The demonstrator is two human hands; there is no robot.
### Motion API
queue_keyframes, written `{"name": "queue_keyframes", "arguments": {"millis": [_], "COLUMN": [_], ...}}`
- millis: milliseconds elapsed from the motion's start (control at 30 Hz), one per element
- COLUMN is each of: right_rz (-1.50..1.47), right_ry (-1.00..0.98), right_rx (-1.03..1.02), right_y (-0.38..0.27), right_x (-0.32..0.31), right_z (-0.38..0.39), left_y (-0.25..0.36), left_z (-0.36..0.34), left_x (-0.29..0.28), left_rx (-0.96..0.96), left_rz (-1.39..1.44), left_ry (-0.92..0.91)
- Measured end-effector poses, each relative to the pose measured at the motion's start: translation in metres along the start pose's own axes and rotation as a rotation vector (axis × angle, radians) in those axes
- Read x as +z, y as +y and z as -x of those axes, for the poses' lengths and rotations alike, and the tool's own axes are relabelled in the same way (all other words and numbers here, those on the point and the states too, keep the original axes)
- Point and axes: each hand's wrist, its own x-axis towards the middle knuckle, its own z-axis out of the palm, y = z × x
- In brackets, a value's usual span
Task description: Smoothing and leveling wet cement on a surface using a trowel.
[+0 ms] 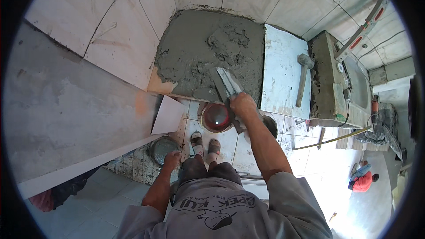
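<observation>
My right hand (243, 105) grips a plastering trowel (228, 82), its long blade resting on the front part of a bed of wet grey mortar (186, 40). Part of that mortar is smooth; around the middle it lies rough and lumpy. Down at my left side, my left hand (172, 159) is curled closed beside a bucket of grey mix (164, 150); whether anything is inside its fingers is hidden. Just right of the mortar lies a large pale tile (283, 73), with a mallet (303, 79) on top of it.
A red round basin (216, 117) sits below the counter front, with a dark bucket (270, 125) partly behind my forearm. A spirit level (363, 31) leans by the sink (357, 79). A loose tile piece (167, 115) stands at left. Someone in red (363, 181) is far right.
</observation>
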Motion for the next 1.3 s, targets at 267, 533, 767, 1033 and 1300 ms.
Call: {"name": "queue_keyframes", "arguments": {"millis": [267,533,767,1033,1300], "right_rz": [-0.067,-0.311,-0.272,-0.171,-0.122], "right_ry": [0.049,0.367,0.196,0.055,0.018], "right_rx": [0.128,0.157,0.126,0.008,-0.12], "right_y": [0.056,0.072,0.102,0.146,0.002], "right_x": [0.037,0.145,0.172,0.153,0.055], "right_z": [0.029,0.033,0.061,0.133,0.046], "left_y": [0.026,0.059,0.03,0.071,0.075], "left_z": [-0.031,-0.007,-0.019,-0.03,-0.026], "left_x": [-0.023,-0.043,-0.044,-0.035,-0.039], "left_rx": [0.108,0.084,-0.038,0.01,0.082], "left_rz": [0.013,-0.172,-0.222,-0.133,-0.123], "left_ry": [0.052,-0.063,-0.154,-0.11,-0.087]}}
